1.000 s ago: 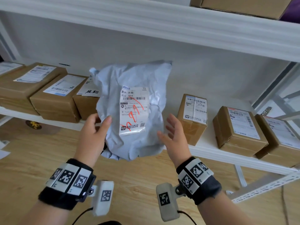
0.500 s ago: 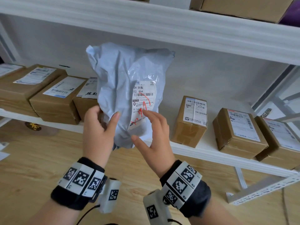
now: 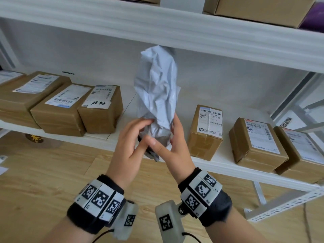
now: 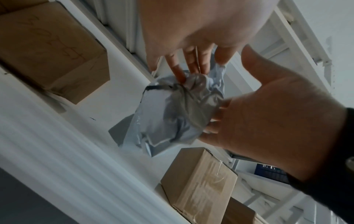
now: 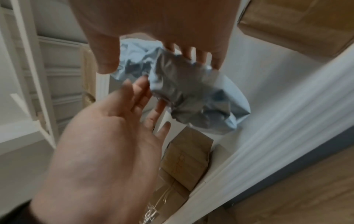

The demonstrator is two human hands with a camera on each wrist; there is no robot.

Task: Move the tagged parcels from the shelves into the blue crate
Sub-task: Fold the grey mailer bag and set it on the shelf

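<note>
A crumpled grey plastic mailer parcel [image 3: 156,88] stands upright and edge-on to me in front of the shelf, its label out of sight. My right hand [image 3: 175,142] grips its lower end, fingers behind and thumb across the front. My left hand [image 3: 138,132] touches the same end with its fingertips. In the left wrist view those left fingertips [image 4: 182,72] rest on the parcel [image 4: 172,115]. The right wrist view shows the left hand [image 5: 114,136] with fingers fairly straight against the parcel [image 5: 184,91]. A dark blue crate-like thing [image 4: 268,172] shows low behind the right hand.
Labelled cardboard boxes sit on the white shelf [image 3: 228,163]: three on the left [image 3: 59,109], three on the right [image 3: 256,141]. An upper shelf board [image 3: 157,27] carries another box [image 3: 259,9] just above the parcel's top. Wooden floor [image 3: 43,181] lies below.
The parcel rose and turned from label-facing to edge-on and upright. My right hand closed in onto its lower end, and both hands came together at the centre.
</note>
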